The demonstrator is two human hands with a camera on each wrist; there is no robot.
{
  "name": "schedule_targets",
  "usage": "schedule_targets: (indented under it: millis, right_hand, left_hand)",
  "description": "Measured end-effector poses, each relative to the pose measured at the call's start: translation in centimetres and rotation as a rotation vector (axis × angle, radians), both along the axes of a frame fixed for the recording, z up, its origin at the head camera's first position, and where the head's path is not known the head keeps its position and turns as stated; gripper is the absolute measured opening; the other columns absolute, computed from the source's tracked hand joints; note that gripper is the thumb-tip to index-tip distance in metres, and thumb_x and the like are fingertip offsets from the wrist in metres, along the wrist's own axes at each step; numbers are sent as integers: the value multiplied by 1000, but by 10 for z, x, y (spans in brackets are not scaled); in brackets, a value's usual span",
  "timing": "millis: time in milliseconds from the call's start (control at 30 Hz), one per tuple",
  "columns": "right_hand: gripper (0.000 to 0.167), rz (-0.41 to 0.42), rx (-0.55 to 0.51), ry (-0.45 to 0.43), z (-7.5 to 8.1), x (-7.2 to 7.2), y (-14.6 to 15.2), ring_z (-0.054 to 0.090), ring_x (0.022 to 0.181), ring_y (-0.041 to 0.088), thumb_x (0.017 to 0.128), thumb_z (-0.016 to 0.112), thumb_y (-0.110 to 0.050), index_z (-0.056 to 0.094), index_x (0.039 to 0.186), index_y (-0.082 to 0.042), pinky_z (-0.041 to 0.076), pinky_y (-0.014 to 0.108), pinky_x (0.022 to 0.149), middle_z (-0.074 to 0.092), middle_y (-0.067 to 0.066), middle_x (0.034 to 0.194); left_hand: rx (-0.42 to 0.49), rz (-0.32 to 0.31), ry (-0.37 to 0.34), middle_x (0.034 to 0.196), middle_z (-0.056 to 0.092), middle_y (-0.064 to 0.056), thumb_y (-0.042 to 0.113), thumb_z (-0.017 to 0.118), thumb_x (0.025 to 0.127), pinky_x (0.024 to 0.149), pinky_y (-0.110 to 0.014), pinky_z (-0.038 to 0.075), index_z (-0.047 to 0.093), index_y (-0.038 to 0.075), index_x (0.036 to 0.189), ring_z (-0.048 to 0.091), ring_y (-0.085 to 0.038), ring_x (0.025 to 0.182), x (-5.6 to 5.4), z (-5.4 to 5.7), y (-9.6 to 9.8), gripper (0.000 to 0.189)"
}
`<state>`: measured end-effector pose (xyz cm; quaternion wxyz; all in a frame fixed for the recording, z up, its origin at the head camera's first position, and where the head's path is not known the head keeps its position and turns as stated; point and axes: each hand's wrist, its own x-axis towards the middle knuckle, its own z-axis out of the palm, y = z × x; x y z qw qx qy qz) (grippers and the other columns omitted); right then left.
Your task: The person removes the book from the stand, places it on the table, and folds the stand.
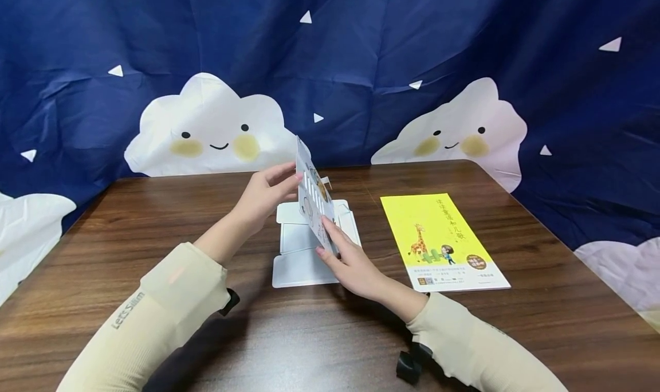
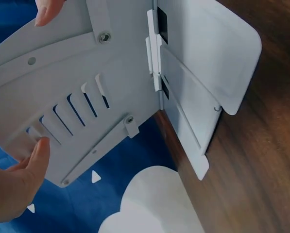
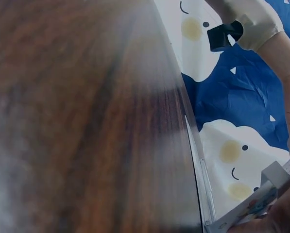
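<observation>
A white metal book stand (image 1: 314, 194) stands with its panel raised steeply above a flat folding base (image 1: 301, 269). The panel's front carries printed drawings and slots; in the left wrist view its back (image 2: 76, 63) shows slots, rivets and a hinge (image 2: 155, 53) joining the base. My left hand (image 1: 263, 194) holds the panel near its upper left edge, fingertips against the metal. Lower down, my right hand (image 1: 356, 263) grips the panel's right side, with thumb and a finger on the printed face. The right wrist view hides most of that grip.
To the right, a yellow booklet (image 1: 438, 231) with a giraffe drawing lies flat on the brown wooden table (image 1: 129, 237). Behind the table hangs a dark blue cloth (image 1: 340, 54) with smiling clouds and white triangles.
</observation>
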<state>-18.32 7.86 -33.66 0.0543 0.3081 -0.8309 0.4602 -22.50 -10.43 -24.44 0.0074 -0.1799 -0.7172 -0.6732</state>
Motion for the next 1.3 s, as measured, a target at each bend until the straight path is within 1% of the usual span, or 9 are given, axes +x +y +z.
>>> schedule_targets:
  millis: [200, 333, 467, 600, 667, 833, 1067, 1200, 1300]
  right_hand:
    - [56, -23, 71, 12, 1, 0, -3, 28, 120, 20, 90, 46, -27, 20, 138, -17, 30, 40, 93, 24, 7, 138]
    - [57, -38, 107, 33, 1, 0, -6, 27, 121, 19, 89, 47, -30, 23, 137, -15, 29, 38, 95, 26, 8, 137]
    - [58, -50, 135, 30, 1, -1, -7, 25, 122, 17, 87, 49, -33, 25, 137, -16, 27, 36, 96, 27, 6, 137]
    - [59, -55, 164, 28, 3, -2, -10, 25, 122, 16, 85, 53, -33, 28, 136, -16, 26, 35, 96, 29, 5, 136]
    - [60, -61, 175, 21, 4, -2, -11, 26, 122, 17, 83, 55, -33, 30, 135, -16, 27, 35, 96, 30, 7, 135]
    - [62, -78, 206, 7, 6, -2, -13, 29, 120, 20, 80, 59, -34, 33, 134, -16, 28, 34, 95, 33, 13, 133]
    - [62, -89, 273, 15, 6, -2, -17, 30, 120, 20, 79, 60, -35, 35, 133, -17, 28, 35, 95, 35, 12, 132]
    - [61, -86, 314, 35, 6, -3, -19, 30, 120, 19, 78, 60, -33, 37, 132, -16, 29, 35, 95, 36, 11, 132]
    - [61, -85, 348, 51, 6, -3, -21, 30, 120, 18, 78, 61, -34, 38, 131, -16, 29, 35, 95, 37, 10, 131]
  left_hand:
    - [28, 27, -34, 119, 47, -19, 11, 50, 87, 80, -31, 44, 40, -5, 125, 53, -26, 95, 4, -5, -9, 42]
    - [31, 51, -61, 118, 47, -18, 10, 49, 87, 80, -30, 44, 40, -5, 125, 53, -23, 94, 6, -8, -15, 42]
    - [52, 60, -100, 118, 46, -18, 10, 49, 88, 81, -30, 44, 39, -4, 126, 53, -20, 93, 7, -11, -21, 42]
    - [56, 73, -136, 118, 45, -18, 11, 48, 89, 80, -29, 44, 38, -4, 126, 52, -17, 93, 9, -14, -26, 42]
    - [52, 82, -151, 118, 46, -18, 11, 48, 89, 79, -28, 44, 38, -3, 127, 52, -15, 91, 10, -16, -29, 42]
    - [54, 80, -189, 114, 48, -18, 11, 45, 90, 76, -26, 45, 36, -4, 128, 54, -11, 85, 12, -21, -35, 42]
    - [124, 57, -235, 116, 46, -17, 8, 40, 92, 75, -24, 44, 32, -5, 130, 54, -10, 87, 15, -28, -42, 41]
    - [160, 56, -278, 110, 48, -13, 6, 37, 92, 74, -23, 44, 29, -5, 130, 53, -9, 86, 17, -32, -47, 41]
    - [167, 58, -303, 107, 50, -11, 4, 36, 91, 73, -24, 45, 28, -6, 131, 54, -9, 85, 17, -35, -51, 41]
